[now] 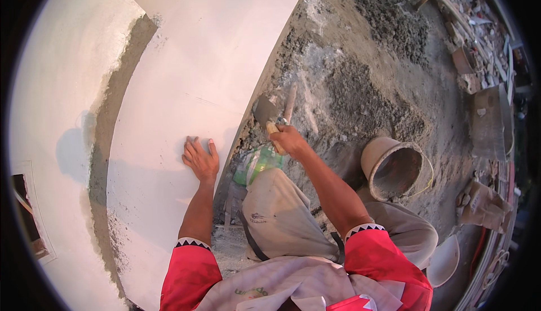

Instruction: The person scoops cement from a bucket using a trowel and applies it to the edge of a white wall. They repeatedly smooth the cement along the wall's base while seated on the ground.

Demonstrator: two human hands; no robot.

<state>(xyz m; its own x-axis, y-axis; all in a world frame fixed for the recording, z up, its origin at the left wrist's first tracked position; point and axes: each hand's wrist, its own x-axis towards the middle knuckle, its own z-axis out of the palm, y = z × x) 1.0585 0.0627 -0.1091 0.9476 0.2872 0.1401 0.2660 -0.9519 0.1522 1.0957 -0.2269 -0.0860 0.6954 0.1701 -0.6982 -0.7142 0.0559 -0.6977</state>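
My left hand (201,160) rests with spread fingers on the smooth white wall (186,74), near its lower edge. In my right hand (289,140) is a scraper (266,111) with a flat dark blade and a pale wooden handle, gripped by that handle. Its blade is beside the wall's bottom edge; whether it touches cannot be told. Just past the right hand, a wooden stick or handle (291,101) points away from me, its lower end partly hidden. A green and clear plastic bag or wrapper (258,161) lies below the right hand, against my knee.
A rough grey strip (107,125) runs along the white wall at left, near a rectangular opening (29,215). A mortar-stained bucket (394,167) lies tipped on the rubble-strewn ground at right. Beyond are a metal container (488,122), a torn paper sack (486,207), a white basin (443,260) and scrap wood.
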